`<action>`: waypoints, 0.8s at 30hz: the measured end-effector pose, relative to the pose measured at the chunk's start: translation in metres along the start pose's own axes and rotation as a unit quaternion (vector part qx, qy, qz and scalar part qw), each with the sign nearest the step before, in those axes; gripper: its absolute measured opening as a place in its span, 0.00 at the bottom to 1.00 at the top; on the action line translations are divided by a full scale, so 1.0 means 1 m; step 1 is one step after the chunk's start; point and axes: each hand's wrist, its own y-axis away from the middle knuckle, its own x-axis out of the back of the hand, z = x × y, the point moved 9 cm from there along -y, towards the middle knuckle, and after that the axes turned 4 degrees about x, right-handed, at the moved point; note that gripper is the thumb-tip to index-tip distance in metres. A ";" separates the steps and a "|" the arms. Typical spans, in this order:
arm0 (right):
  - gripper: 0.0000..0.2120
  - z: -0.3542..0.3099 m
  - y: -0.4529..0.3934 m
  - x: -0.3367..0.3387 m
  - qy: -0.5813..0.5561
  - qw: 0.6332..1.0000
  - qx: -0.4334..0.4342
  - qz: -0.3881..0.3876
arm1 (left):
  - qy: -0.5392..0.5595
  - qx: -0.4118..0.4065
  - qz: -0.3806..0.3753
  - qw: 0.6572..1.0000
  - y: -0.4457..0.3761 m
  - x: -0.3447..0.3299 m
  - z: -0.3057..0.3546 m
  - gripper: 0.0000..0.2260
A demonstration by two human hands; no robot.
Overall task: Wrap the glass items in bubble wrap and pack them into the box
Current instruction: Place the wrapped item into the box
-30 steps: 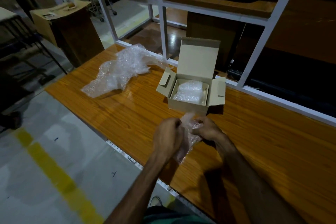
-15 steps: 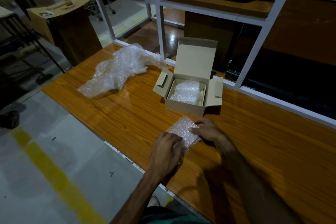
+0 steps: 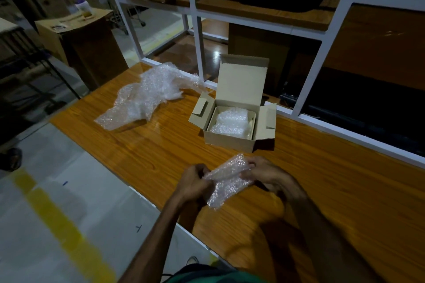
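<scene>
Between my two hands hangs a small bubble-wrapped bundle, held just above the wooden table; what is inside cannot be seen. My left hand pinches its left end and my right hand grips its right end. Behind the bundle stands an open cardboard box with its lid up and side flaps out. Another wrapped bundle lies inside it. A loose crumpled sheet of bubble wrap lies at the table's far left.
A white metal shelf frame runs along the table's far edge, with cartons behind it. The table's near edge drops to a grey floor with a yellow stripe. A brown carton with a bottle stands at far left.
The bundle lay flat on the table under both hands half a second ago; now it is lifted and held by its ends, with one flap of wrap hanging down.
</scene>
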 end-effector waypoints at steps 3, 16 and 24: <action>0.16 -0.014 0.000 0.013 -0.054 0.998 0.041 0.003 | 0.110 -0.025 0.014 0.993 -0.002 0.017 0.023 0.05; 0.16 -0.079 -0.010 0.094 -0.033 0.975 0.131 0.179 | 0.302 -0.046 0.193 0.932 -0.025 0.023 0.075 0.07; 0.05 -0.139 -0.081 0.145 0.279 0.946 0.114 0.120 | 0.207 -0.147 0.247 0.935 -0.060 0.011 0.124 0.09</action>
